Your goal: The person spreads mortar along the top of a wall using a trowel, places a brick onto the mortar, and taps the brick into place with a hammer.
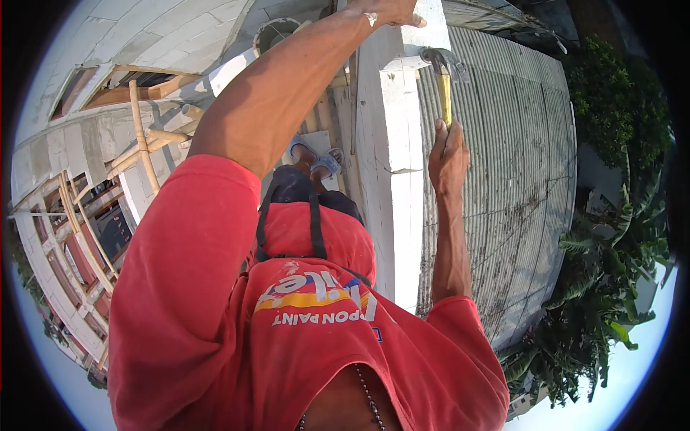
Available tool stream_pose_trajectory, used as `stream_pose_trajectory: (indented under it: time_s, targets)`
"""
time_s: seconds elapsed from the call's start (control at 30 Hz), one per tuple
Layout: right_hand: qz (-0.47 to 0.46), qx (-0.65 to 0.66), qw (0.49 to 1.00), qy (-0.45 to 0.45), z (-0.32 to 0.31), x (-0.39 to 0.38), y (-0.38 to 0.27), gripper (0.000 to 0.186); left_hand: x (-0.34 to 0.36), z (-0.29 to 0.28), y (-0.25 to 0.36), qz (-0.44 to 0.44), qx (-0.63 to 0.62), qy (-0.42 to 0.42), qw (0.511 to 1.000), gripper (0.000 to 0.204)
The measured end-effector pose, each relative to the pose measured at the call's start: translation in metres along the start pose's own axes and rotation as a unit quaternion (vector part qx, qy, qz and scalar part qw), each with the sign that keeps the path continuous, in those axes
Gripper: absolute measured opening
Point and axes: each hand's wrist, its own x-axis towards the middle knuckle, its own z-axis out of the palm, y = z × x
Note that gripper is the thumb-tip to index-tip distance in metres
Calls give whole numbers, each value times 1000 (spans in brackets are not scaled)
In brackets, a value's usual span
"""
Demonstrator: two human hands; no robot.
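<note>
My right hand (448, 154) is closed around the lower end of a hammer's yellow handle (445, 100). The dark metal hammer head (437, 56) is up against the outer side of a white block (424, 34) on top of the wall. At the upper edge of the view, my left hand (392, 11) lies over that block with a finger stretched out to the right. Part of this hand is cut off by the frame. A smear of white material shows near its wrist.
The white block wall (404, 172) runs along my right side. Beyond it lies a corrugated roof (503, 165), with leafy plants (607, 273) farther right. My sandalled feet stand on a plank (316, 142). A round bucket (274, 33) and bamboo poles (141, 136) are to the left.
</note>
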Motion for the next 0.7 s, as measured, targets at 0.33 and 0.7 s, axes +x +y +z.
stream_pose_trajectory:
  time_s: [0.33, 0.7]
  targets:
    - [-47, -2, 999, 21, 24, -9, 24, 25, 5, 1, 2, 10, -4, -8, 1000, 56]
    - [-113, -38, 992, 44, 29, 0, 20, 31, 6, 0, -3, 13, -8, -13, 1000, 55]
